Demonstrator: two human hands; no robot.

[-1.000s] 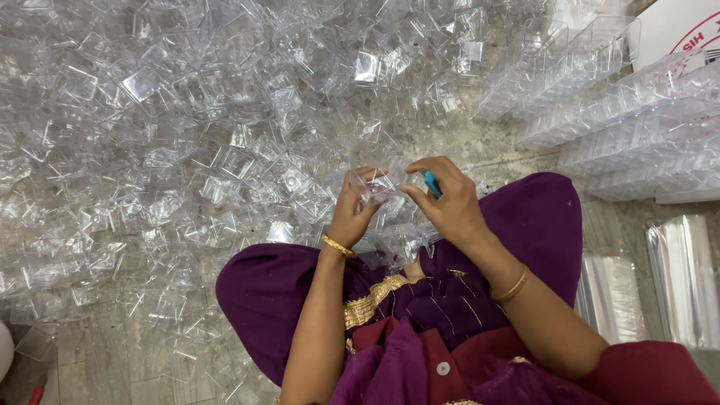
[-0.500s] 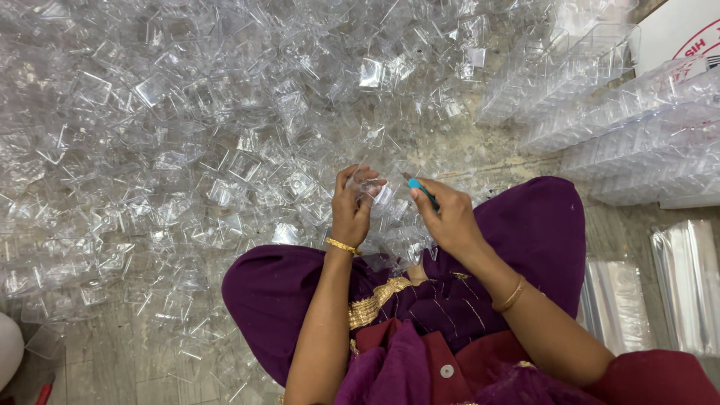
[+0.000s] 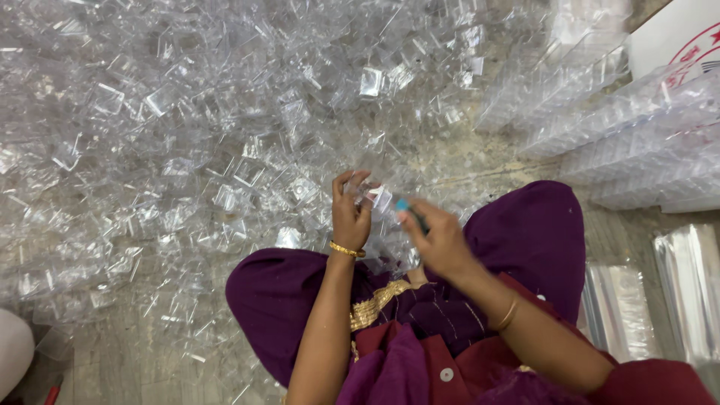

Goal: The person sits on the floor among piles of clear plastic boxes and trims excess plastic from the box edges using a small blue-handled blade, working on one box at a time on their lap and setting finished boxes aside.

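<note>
From the head view, the left hand (image 3: 351, 217) pinches a small clear plastic box (image 3: 379, 201) by its edge above her lap, fingers curled round it. The right hand (image 3: 439, 244) grips a small teal-tipped tool (image 3: 409, 210) beside it, fingers closed. The box looks light, stiff, slick and easily cracked (best held by the rims). One in hand; the loose heap (image 3: 225, 150) is past counting; several stacked rows (image 3: 637, 142) lie right.
</note>
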